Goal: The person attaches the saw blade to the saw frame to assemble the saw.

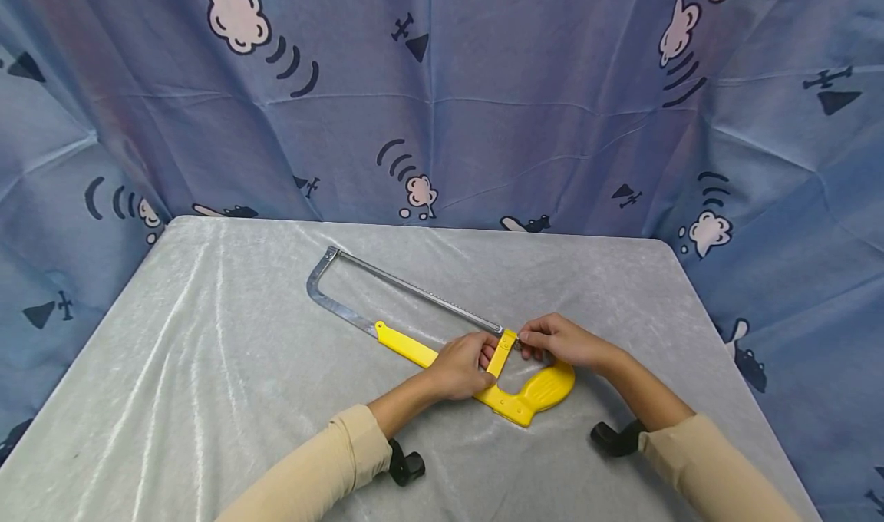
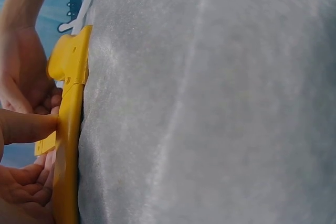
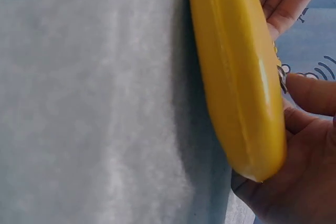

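Observation:
A hacksaw (image 1: 404, 345) with a yellow frame and a silver front bow lies on the cloth, its toothed blade (image 1: 421, 294) on the far side. My left hand (image 1: 457, 367) grips the yellow frame near the crosspiece, thumb on top. Beside the crosspiece's outer end, my right hand (image 1: 568, 342) pinches the small metal wing nut (image 3: 282, 78) between thumb and fingers. The rounded yellow handle (image 3: 239, 82) fills the middle of the right wrist view and hides part of that hand. In the left wrist view the yellow frame (image 2: 68, 145) runs along the left thumb.
A grey velvety cloth (image 1: 262, 399) covers the table under the saw. Blue patterned curtains (image 1: 428, 123) hang behind the table and along both sides. Black wrist mounts (image 1: 407, 468) sit at both sleeves.

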`<state>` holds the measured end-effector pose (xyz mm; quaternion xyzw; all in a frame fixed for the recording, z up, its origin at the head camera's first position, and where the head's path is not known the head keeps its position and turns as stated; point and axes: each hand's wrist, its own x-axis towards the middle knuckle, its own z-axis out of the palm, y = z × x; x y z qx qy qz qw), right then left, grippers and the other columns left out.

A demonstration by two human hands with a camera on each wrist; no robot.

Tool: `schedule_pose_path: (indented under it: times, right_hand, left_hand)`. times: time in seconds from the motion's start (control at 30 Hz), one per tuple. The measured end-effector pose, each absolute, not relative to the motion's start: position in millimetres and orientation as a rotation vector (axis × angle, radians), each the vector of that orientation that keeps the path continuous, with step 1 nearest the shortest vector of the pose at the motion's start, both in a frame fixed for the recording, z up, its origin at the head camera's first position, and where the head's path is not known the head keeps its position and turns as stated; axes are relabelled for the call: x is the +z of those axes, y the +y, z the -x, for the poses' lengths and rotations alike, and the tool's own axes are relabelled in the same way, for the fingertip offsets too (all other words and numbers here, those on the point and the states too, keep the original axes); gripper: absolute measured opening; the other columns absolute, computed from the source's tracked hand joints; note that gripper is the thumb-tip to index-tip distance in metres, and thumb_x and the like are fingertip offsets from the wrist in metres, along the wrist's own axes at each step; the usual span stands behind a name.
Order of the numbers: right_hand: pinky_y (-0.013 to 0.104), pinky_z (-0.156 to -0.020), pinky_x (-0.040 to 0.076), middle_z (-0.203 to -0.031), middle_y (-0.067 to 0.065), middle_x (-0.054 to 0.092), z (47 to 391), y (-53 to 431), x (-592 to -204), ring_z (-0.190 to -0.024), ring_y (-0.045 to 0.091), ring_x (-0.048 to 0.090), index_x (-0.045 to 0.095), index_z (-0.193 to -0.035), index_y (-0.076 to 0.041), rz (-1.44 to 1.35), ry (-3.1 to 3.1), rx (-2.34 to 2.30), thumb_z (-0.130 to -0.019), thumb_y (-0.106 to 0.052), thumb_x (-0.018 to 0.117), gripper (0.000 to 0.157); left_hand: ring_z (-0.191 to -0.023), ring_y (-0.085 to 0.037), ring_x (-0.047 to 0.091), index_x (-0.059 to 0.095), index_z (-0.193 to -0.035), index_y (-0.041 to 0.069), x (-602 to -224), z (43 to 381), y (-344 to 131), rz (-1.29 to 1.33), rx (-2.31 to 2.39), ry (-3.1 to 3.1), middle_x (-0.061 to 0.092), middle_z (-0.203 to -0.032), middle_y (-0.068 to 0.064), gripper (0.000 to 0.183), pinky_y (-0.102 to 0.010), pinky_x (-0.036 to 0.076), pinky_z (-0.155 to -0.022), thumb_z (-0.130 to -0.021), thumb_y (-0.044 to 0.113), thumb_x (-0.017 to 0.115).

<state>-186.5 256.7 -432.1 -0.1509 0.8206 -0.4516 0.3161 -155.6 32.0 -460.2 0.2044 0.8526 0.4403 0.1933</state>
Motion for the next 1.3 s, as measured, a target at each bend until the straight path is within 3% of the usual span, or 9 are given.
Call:
schedule_pose_path:
  times: [1.3]
  right_hand:
    - [0.027, -0.069, 0.042, -0.080, 0.007, 0.061, 188.2, 252.7, -429.4, -0.074, 0.019, 0.049, 0.064, -0.094, 0.007, 0.284, 2.084, -1.155, -0.108, -0.012, 0.038, 0.034]
  left_hand:
    - [-0.083, -0.007, 0.053, 0.060, -0.117, 0.005, -460.2, 155.0, 31.8, -0.577, 1.243, 2.391, 0.057, -0.091, 0.005, 0.042, -0.021, 0.043, -0.076, -0.078, 0.002, 0.077]
